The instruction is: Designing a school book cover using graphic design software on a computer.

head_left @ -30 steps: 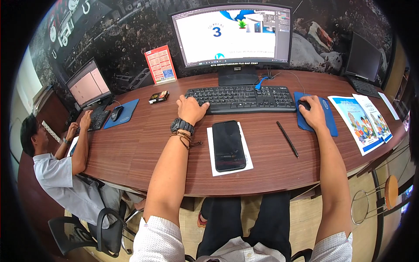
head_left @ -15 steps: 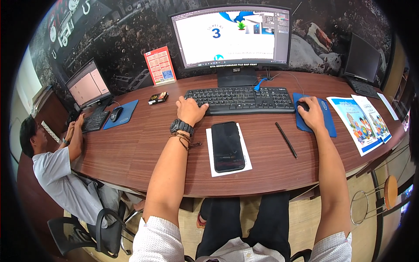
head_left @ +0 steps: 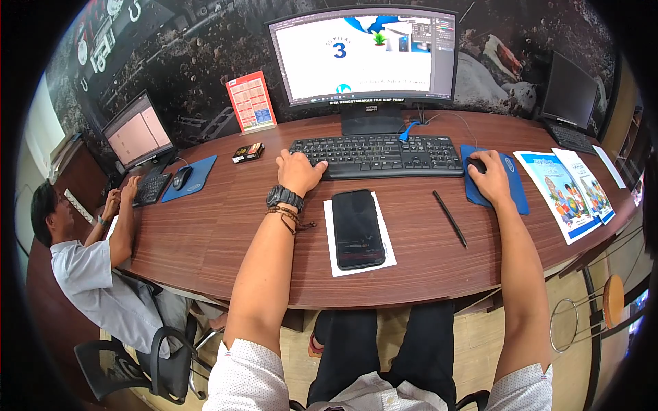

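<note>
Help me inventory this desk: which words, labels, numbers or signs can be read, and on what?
I'll place the texts without copying them.
Monitor: large blue numeral on screen; white lettering on lower bezel.
Red-bordered card: too small to read.
Printed sheets: titles blurred.
Keyboard: legends too small.
Right-hand mouse pad: pale mark, illegible.
Small box: illegible.

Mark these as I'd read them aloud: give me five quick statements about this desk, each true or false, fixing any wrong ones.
1. The left hand is at the left end of the keyboard. True.
2. The right hand is on the phone. False: it is on the black mouse.
3. The phone lies on white paper. True.
4. The black pen lies left of the phone. False: it lies to the right.
5. The calendar stands left of the large monitor. True.
</note>
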The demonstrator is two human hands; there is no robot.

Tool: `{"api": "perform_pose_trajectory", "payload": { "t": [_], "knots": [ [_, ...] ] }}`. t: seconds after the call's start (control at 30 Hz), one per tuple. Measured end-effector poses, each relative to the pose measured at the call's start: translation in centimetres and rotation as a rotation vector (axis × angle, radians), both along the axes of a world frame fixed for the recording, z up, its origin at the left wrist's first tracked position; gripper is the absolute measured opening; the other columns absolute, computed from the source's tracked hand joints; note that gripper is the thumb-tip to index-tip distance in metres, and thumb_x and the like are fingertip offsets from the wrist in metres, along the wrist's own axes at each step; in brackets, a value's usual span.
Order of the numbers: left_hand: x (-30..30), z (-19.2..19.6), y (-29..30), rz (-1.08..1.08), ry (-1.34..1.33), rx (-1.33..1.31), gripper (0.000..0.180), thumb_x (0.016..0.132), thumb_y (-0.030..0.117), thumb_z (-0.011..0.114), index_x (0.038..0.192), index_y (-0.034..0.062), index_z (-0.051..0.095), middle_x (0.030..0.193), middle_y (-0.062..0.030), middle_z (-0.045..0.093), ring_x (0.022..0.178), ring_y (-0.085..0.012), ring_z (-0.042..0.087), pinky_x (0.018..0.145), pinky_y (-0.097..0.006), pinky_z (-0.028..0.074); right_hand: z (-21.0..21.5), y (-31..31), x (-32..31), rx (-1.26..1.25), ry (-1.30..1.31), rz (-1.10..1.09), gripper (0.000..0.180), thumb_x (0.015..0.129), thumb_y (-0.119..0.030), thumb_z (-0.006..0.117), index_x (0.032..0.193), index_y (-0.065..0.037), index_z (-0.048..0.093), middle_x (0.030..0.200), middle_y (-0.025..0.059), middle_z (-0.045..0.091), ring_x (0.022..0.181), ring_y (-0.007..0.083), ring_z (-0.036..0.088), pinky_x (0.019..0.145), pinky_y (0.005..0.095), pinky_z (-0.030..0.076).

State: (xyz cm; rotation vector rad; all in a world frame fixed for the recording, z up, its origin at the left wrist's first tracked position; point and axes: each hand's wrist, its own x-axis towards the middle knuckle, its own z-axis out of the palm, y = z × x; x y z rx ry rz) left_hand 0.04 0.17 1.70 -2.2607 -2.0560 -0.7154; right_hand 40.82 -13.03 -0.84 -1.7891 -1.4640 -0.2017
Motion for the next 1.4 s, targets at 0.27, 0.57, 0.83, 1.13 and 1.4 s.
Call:
{"api": "perform_pose_trajectory", "payload": {
  "t": [0.27, 0.57, 0.83, 1.13, 1.4],
  "knots": [
    [0.04, 0.02, 0.03, -0.009, 0.003, 0.006, 0.061, 0.081, 0.047, 0.075, 0.103, -0.0099, 0.068, 0.129, -0.0302, 0.049, 0.120, -0.0441, 0.047, 0.099, -0.049, 0.047, -0.25, 0.19, 0.34, 0.012, -0.015, 0.010, 0.032, 0.082, -0.023, 0.064, 0.111, -0.010, 0.069, 0.117, 0.0120, 0.059, 0.112, 0.0335, 0.059, 0.096, 0.0418, 0.048],
    [0.09, 0.15, -0.15, -0.007, -0.003, 0.004, 0.060, 0.082, 0.046, 0.075, 0.101, -0.0094, 0.069, 0.128, -0.0288, 0.050, 0.120, -0.0433, 0.047, 0.098, -0.049, 0.047, -0.12, 0.15, 0.15, 0.003, -0.012, -0.003, 0.033, 0.082, -0.024, 0.065, 0.112, -0.010, 0.069, 0.117, 0.0119, 0.059, 0.111, 0.0335, 0.059, 0.095, 0.0418, 0.048],
    [-0.03, 0.17, -0.26, -0.005, -0.004, -0.003, 0.060, 0.082, 0.046, 0.074, 0.103, -0.0093, 0.069, 0.129, -0.0287, 0.049, 0.120, -0.0431, 0.047, 0.098, -0.049, 0.047, -0.16, 0.13, 0.14, -0.013, -0.001, -0.001, 0.032, 0.082, -0.023, 0.066, 0.112, -0.011, 0.069, 0.118, 0.0114, 0.059, 0.112, 0.0331, 0.059, 0.095, 0.0418, 0.048],
    [0.16, 0.22, -0.12, -0.013, -0.001, -0.013, 0.060, 0.083, 0.046, 0.074, 0.104, -0.0095, 0.068, 0.130, -0.0291, 0.048, 0.121, -0.0433, 0.047, 0.098, -0.050, 0.047, -0.02, -0.02, 0.16, -0.008, 0.006, 0.006, 0.032, 0.083, -0.023, 0.065, 0.112, -0.010, 0.069, 0.118, 0.0115, 0.059, 0.112, 0.0329, 0.059, 0.095, 0.0418, 0.048],
    [-0.33, -0.52, 0.23, -0.001, -0.053, 0.073, 0.065, 0.081, 0.046, 0.076, 0.109, -0.0111, 0.063, 0.125, -0.0267, 0.051, 0.119, -0.0426, 0.048, 0.098, -0.049, 0.047, 0.01, 0.22, 0.16, 0.038, -0.007, 0.041, 0.031, 0.082, -0.021, 0.066, 0.110, -0.009, 0.069, 0.114, 0.0130, 0.059, 0.110, 0.0346, 0.059, 0.095, 0.0420, 0.048]
  ]
}}
